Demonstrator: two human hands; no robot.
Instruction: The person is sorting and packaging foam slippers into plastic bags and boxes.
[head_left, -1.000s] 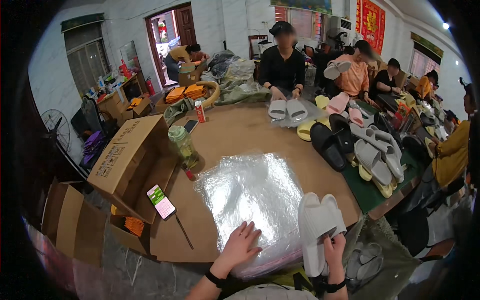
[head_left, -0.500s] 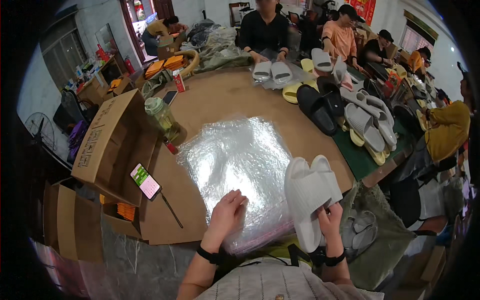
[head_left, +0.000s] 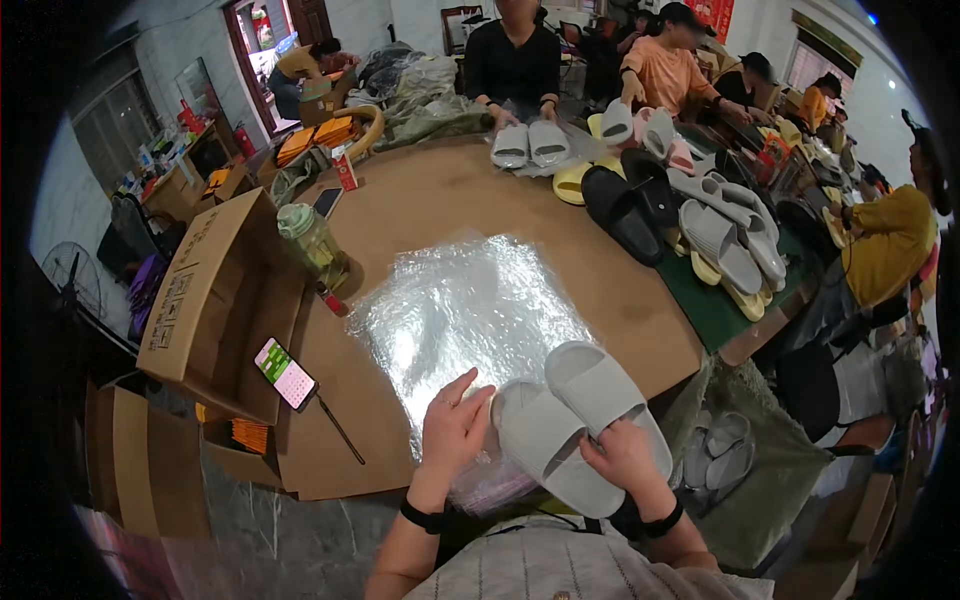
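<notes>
Workers (head_left: 511,62) gather in a footwear-packing workshop, with clear plastic bags (head_left: 462,315) left of the right hand (head_left: 624,456) gripping pale slippers (head_left: 540,432), an open carton (head_left: 207,285) farther left and piled footwear (head_left: 722,240) beyond to the right.

Black-shirted person's head (head_left: 517,9) partly beyond top edge

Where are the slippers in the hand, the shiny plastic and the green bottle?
Held slippers (head_left: 541,432), head view: left one's strap.
Shiny plastic (head_left: 466,318), head view: top surface.
Green bottle (head_left: 322,255), head view: its body.
</notes>
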